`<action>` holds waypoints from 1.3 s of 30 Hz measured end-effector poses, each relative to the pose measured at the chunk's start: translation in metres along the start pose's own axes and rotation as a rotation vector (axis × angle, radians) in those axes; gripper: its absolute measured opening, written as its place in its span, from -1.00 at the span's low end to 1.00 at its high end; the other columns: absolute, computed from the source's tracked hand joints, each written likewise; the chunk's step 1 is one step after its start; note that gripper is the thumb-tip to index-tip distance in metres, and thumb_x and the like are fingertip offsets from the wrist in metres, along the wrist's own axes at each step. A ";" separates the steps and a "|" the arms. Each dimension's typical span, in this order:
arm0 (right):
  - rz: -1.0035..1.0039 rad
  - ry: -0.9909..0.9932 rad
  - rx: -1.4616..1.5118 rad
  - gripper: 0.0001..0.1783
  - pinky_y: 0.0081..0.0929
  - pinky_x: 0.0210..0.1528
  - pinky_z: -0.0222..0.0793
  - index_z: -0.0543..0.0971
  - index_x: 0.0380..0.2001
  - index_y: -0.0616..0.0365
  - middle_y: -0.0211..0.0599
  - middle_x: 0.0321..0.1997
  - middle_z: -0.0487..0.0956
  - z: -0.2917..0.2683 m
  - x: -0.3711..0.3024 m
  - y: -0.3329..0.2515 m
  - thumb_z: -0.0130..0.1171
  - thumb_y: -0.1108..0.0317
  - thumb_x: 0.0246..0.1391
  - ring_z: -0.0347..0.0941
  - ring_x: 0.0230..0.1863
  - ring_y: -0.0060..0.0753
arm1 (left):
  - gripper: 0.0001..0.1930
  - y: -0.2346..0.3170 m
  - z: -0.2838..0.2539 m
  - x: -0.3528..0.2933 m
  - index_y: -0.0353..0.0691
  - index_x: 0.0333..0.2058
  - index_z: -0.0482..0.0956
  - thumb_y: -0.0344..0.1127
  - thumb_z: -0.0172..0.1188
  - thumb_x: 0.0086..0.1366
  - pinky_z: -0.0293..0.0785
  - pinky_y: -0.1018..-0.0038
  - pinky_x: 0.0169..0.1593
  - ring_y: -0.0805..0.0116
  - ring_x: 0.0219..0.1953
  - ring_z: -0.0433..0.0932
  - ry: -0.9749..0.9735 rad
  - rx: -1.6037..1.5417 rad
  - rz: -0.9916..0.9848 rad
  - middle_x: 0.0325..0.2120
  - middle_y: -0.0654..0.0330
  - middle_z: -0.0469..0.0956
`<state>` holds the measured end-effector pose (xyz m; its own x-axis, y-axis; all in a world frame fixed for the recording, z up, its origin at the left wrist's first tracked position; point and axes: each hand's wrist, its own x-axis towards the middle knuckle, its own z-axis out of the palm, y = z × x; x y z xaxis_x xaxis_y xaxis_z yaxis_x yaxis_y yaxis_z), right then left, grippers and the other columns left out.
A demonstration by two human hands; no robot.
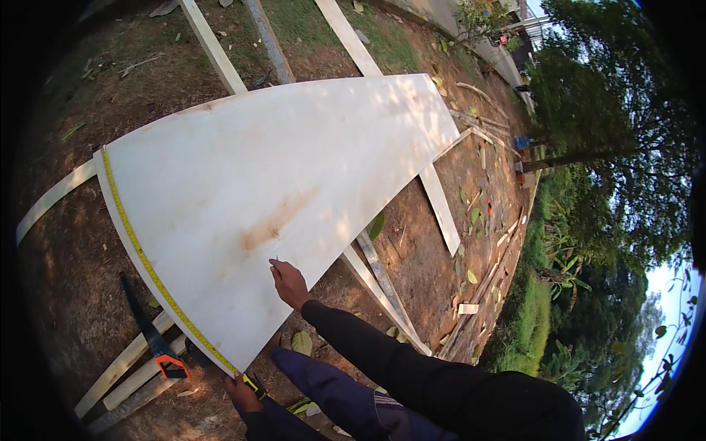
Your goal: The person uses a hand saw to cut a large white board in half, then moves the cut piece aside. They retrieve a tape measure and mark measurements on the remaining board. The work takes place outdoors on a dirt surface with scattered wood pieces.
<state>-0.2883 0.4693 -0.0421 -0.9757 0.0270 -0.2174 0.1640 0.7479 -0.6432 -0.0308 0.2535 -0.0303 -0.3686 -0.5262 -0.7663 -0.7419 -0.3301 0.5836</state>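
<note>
A large pale plywood sheet [220, 162] lies before me, with a brown stain near its middle. A yellow tape measure [158, 284] is drawn out along its left edge, from the far left corner to the near corner. At that near corner my left hand [244, 395] is closed around the tape's black and yellow case. Over the sheet, right of the tape, my right hand [291, 284] is closed in a pinch. A thin pencil-like stick pokes out from its fingertips, mostly hidden by them.
Wooden boards [440, 209] run under the sheet and stick out beyond it. A handsaw [170, 365] with an orange and black handle leans left of the sheet, beside more planks [125, 367]. Leaves and wood scraps [468, 309] litter the dirt. Trees stand at the right.
</note>
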 end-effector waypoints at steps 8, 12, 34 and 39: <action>-0.184 -0.054 -0.011 -0.74 -0.18 -0.13 0.45 0.57 -0.03 0.20 -0.07 -0.25 0.58 0.012 0.061 -0.061 0.04 0.39 0.27 0.54 -0.22 -0.04 | -0.86 -0.010 -0.088 -0.028 -0.43 -0.30 0.47 -0.43 0.11 0.40 0.35 0.45 -0.29 0.45 -0.42 0.34 0.061 0.196 0.019 -0.45 0.22 0.40; -0.191 -0.153 0.017 -0.70 -0.17 -0.10 0.46 0.56 -0.03 0.20 -0.07 -0.22 0.58 0.034 0.062 -0.109 0.08 0.29 0.26 0.54 -0.18 -0.03 | -0.86 -0.026 -0.165 -0.004 -0.38 -0.31 0.43 -0.41 0.07 0.42 0.37 0.41 -0.39 0.45 -0.50 0.41 0.017 0.128 -0.052 -0.49 0.23 0.39; 0.087 -0.614 -0.240 -0.62 -0.18 -0.01 0.50 0.60 -0.01 0.21 0.05 -0.10 0.65 0.119 -0.166 -0.116 0.13 0.19 0.24 0.60 -0.10 0.03 | -0.79 -0.001 -0.564 0.159 -0.40 -0.25 0.49 -0.32 0.05 0.44 0.39 0.32 -0.27 0.36 -0.38 0.46 0.081 0.337 -0.094 -0.40 0.19 0.49; 0.014 -0.740 -0.224 -0.59 -0.25 -0.01 0.53 0.59 0.03 0.25 0.05 -0.07 0.66 0.158 -0.174 -0.145 0.16 0.19 0.25 0.64 -0.11 -0.02 | -0.64 -0.021 -0.564 0.163 -0.32 0.14 0.47 -0.31 0.06 0.44 0.44 0.25 -0.09 0.25 -0.21 0.52 0.185 0.260 -0.131 -0.16 0.08 0.56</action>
<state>-0.1197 0.2509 -0.0270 -0.6094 -0.3542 -0.7093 0.0653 0.8692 -0.4902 0.2410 -0.2676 -0.0162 -0.1702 -0.6337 -0.7546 -0.9032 -0.2059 0.3767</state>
